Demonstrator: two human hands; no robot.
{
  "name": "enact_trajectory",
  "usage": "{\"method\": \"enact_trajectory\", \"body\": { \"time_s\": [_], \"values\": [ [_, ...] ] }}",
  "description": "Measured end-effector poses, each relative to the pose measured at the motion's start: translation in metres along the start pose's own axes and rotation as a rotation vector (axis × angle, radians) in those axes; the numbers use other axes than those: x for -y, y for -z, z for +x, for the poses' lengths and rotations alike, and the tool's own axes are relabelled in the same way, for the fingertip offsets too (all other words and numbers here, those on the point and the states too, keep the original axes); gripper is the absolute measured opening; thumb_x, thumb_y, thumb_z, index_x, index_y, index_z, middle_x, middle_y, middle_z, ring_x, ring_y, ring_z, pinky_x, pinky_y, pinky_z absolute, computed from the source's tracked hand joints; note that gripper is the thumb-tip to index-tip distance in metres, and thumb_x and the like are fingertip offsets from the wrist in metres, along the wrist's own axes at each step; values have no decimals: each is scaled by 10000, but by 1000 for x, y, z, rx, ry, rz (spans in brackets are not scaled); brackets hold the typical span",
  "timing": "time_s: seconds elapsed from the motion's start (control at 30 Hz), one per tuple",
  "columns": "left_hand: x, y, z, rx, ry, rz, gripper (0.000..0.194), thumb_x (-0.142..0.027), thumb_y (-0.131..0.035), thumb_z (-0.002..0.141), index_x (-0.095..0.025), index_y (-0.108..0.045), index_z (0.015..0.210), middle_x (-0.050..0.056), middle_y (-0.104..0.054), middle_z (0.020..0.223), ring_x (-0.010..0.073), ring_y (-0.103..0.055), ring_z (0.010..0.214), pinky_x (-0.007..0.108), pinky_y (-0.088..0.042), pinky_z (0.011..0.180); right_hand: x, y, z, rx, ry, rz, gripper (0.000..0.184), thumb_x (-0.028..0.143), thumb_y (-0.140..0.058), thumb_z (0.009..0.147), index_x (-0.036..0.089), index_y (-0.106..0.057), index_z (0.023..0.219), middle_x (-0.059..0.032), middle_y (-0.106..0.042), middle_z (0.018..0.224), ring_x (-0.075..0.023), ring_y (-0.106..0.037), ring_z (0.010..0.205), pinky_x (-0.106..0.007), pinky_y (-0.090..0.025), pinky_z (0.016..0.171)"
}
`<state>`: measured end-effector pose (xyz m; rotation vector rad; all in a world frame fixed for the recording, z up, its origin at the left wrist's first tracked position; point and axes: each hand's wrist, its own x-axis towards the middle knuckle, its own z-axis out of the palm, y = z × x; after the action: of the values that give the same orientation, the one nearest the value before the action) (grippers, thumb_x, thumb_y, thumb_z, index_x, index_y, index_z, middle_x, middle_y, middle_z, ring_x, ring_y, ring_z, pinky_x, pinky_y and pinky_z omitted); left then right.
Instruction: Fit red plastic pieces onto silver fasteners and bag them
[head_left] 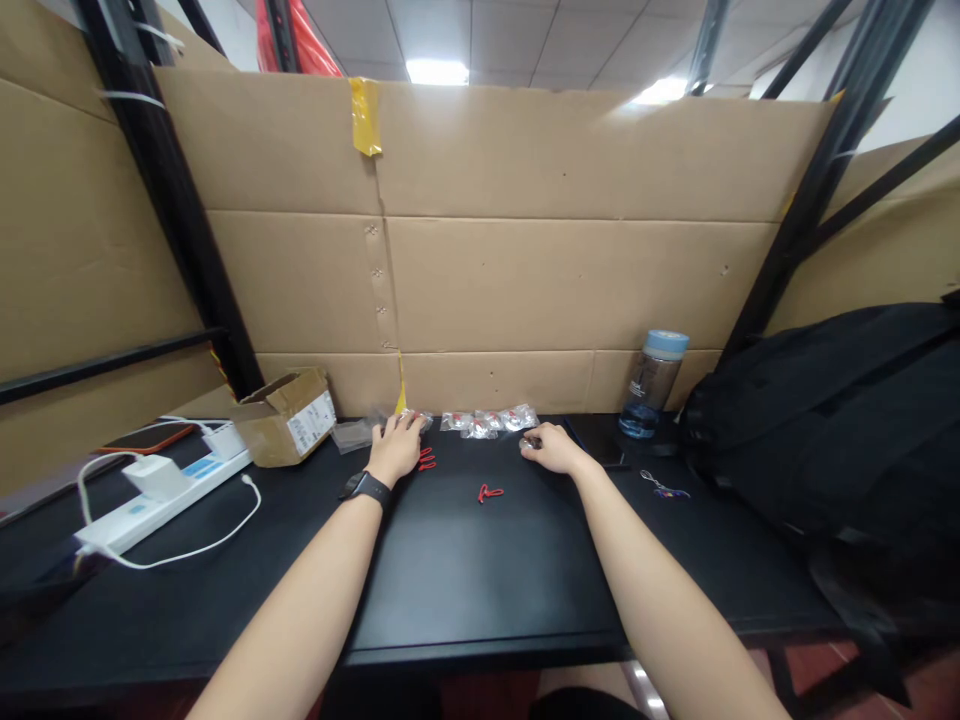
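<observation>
1. Right hand (556, 448) pinches a shiny piece (526, 443) near rowed packets (491, 421), probably lined up for tidiness.
2. Left hand (397, 447) splays at clear plastic (354, 435); can't tell its grip.
3. One red loop (490, 492) lies mid-bench (487, 580), likely within easy reach.

- Left forearm (300, 590) stretches forward, angled inward; left hand (396, 447) palm down, fingers loosely spread, pointing ahead;
- Right forearm (656, 585) stretches forward, angled inward; right hand (553, 449) turned leftward, fingers curled toward the thumb

Bright glare from ceiling lights (437, 72)
</observation>
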<state>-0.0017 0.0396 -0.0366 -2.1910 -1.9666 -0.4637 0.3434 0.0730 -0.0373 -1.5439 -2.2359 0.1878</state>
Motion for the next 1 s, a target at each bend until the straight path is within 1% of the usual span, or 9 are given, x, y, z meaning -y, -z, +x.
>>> {"method": "enact_trajectory", "body": {
  "time_s": [0.1, 0.2, 0.27, 0.37, 0.5, 0.63, 0.8, 0.9, 1.0],
  "values": [
    [2, -3, 3, 44, 7, -22, 516, -214, -298, 980, -346, -474, 1448, 65, -436, 1571, 343, -303, 1436, 632, -260, 1070, 1, 0, -1, -25, -19, 1, 479, 332, -752, 778, 196, -700, 1234, -150, -670, 1198, -301, -628, 1121, -368, -447, 996],
    [1, 0, 4, 9, 15, -6, 478, -293, -297, 1005, -313, -486, 1443, 120, -540, 1474, 352, -334, 1403, 641, -231, 1080, 3, 2, -1, -23, 0, 20, 391, 304, -716, 815, 177, -708, 1185, -138, -670, 1131, -261, -652, 1036, -330, -461, 961],
    [0, 3, 5, -11, 27, 29, 450, -326, -347, 991, -281, -552, 1389, 153, -579, 1412, 367, -361, 1367, 634, -231, 1079, 4, 3, -1, -6, 7, 19, 323, 300, -715, 815, 185, -733, 1116, -120, -677, 1075, -250, -658, 984, -322, -468, 937],
    [2, 4, 6, -7, 49, 69, 405, -268, -411, 943, -253, -657, 1264, 167, -582, 1395, 373, -351, 1370, 618, -235, 1082, 5, 5, -1, 3, -7, 3, 344, 306, -719, 810, 193, -727, 1135, -128, -662, 1113, -271, -637, 1034, -341, -455, 958],
    [13, 4, 8, 30, 80, 61, 407, -204, -473, 883, -245, -657, 1244, 149, -589, 1404, 360, -301, 1422, 626, -231, 1082, 7, 5, -3, -4, -31, -8, 398, 315, -709, 820, 196, -695, 1199, -149, -623, 1199, -320, -567, 1169, -383, -425, 1005],
    [20, 8, 8, 2, 96, 25, 304, -277, -487, 929, -252, -679, 1162, 143, -676, 1281, 329, -408, 1354, 613, -235, 1072, 13, 8, -5, -31, -51, 10, 430, 323, -705, 823, 204, -670, 1235, -154, -579, 1260, -342, -502, 1240, -419, -404, 1029],
    [19, 14, 6, -37, 87, -42, 263, -359, -505, 956, -297, -735, 1069, 112, -730, 1173, 308, -506, 1264, 597, -210, 1079, 28, 13, -7, -150, -8, 123, 404, 326, -706, 836, 255, -663, 1231, -110, -563, 1276, -302, -473, 1259, -425, -375, 1057],
    [18, 15, 5, -18, 64, -61, 270, -360, -513, 955, -300, -745, 1081, 108, -738, 1157, 323, -544, 1221, 616, -223, 1062, 35, 15, -8, -176, 20, 190, 369, 313, -703, 838, 264, -669, 1203, -96, -569, 1272, -287, -482, 1243, -422, -378, 1053],
    [19, 14, 4, -39, 54, -59, 296, -321, -481, 971, -289, -749, 1092, 119, -739, 1150, 327, -558, 1204, 625, -230, 1048, 40, 16, -10, -188, 41, 213, 354, 291, -709, 827, 269, -675, 1179, -89, -579, 1261, -285, -486, 1240, -433, -381, 1051]
  ]
}}
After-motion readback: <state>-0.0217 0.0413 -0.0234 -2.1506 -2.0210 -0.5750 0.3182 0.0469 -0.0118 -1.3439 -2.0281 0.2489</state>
